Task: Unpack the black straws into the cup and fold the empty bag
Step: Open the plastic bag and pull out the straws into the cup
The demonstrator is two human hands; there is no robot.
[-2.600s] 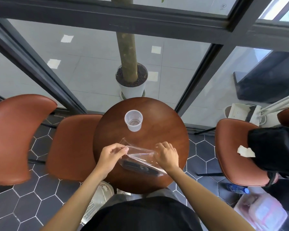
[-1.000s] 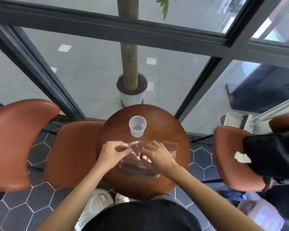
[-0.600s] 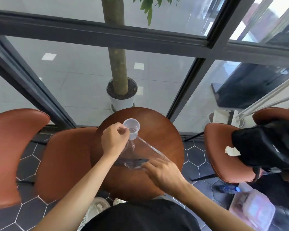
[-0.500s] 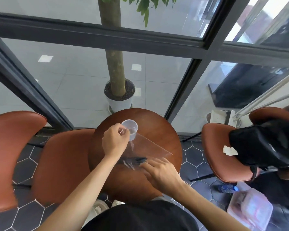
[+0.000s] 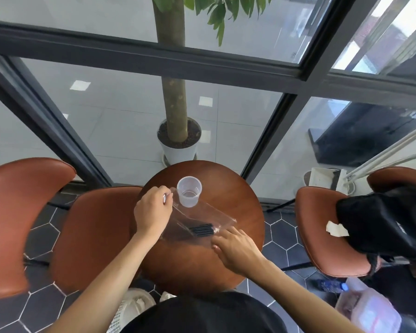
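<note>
A clear plastic bag point(image 5: 202, 218) lies stretched across the round wooden table point(image 5: 238, 195), with a bundle of black straws point(image 5: 202, 230) inside near its right end. My left hand point(image 5: 151, 210) pinches the bag's upper left corner, raised beside the clear plastic cup point(image 5: 189, 194). The cup stands upright at the table's far side and looks empty. My right hand point(image 5: 235, 248) rests at the bag's lower right end, fingertips on the plastic just right of the straws. Whether it grips the bag is unclear.
Brown leather chairs stand left point(image 5: 94, 236) and right point(image 5: 322, 231) of the table. A black bag point(image 5: 382, 224) lies on the right chair. A potted tree point(image 5: 178, 143) stands behind the glass wall. A white basket point(image 5: 135, 308) sits on the floor by my legs.
My left hand lifted the bag's corner up toward the cup, so the bag now slopes. The straws slid toward the right end. My right hand shifted to the lower right end.
</note>
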